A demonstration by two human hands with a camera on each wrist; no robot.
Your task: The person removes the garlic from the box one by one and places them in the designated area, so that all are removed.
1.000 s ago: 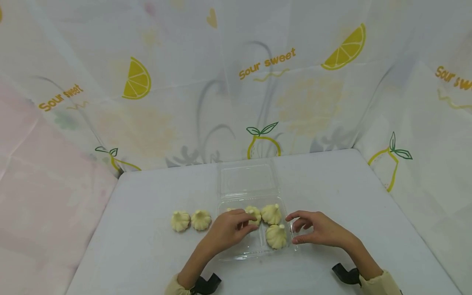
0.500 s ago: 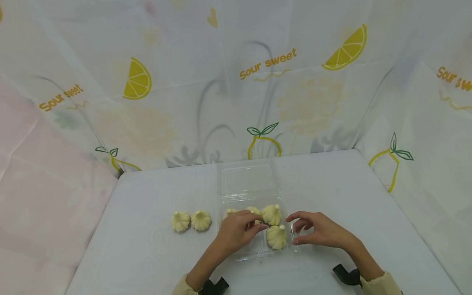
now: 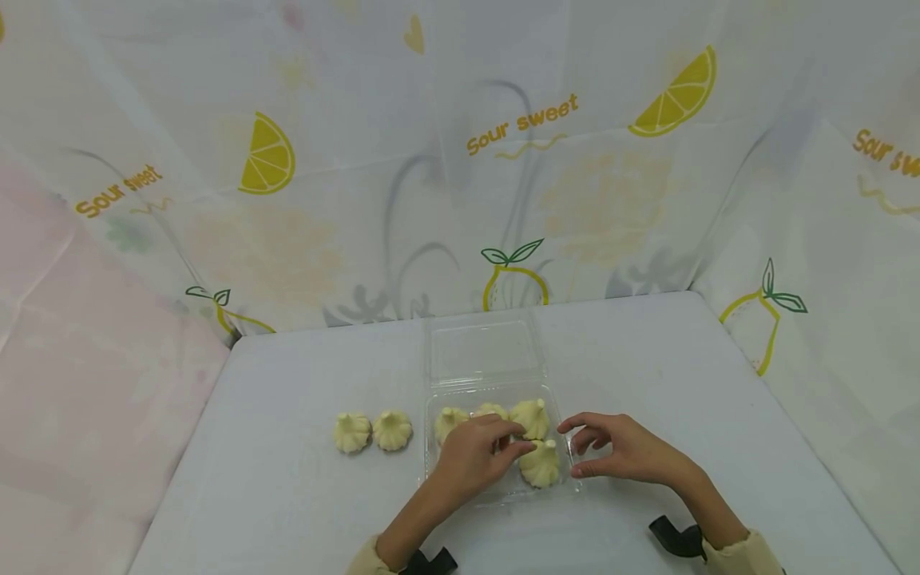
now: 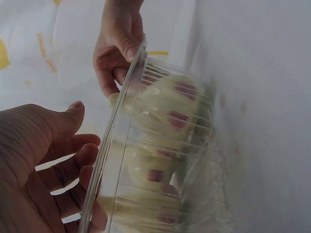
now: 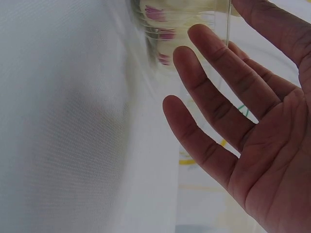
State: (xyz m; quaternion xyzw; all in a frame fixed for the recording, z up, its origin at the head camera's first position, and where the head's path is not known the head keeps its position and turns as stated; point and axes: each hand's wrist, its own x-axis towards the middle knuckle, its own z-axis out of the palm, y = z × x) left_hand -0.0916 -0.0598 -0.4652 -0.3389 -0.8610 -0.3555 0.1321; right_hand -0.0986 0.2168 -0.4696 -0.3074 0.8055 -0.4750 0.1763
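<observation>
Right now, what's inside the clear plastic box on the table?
The clear plastic box holds pale pleated dumplings: four show, including one at the back left and one at the front right. The left hand reaches in and covers the middle, so anything beneath it is hidden.

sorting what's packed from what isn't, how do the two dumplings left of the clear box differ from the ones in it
The two loose dumplings sit on the bare table, side by side, left of the clear box; the boxed dumplings lie inside its tray. No hand touches the loose pair, while the left hand reaches in among the boxed ones and the right hand is at the box's right edge. All look alike: pale yellow, pleated, with a pinched top.
</observation>
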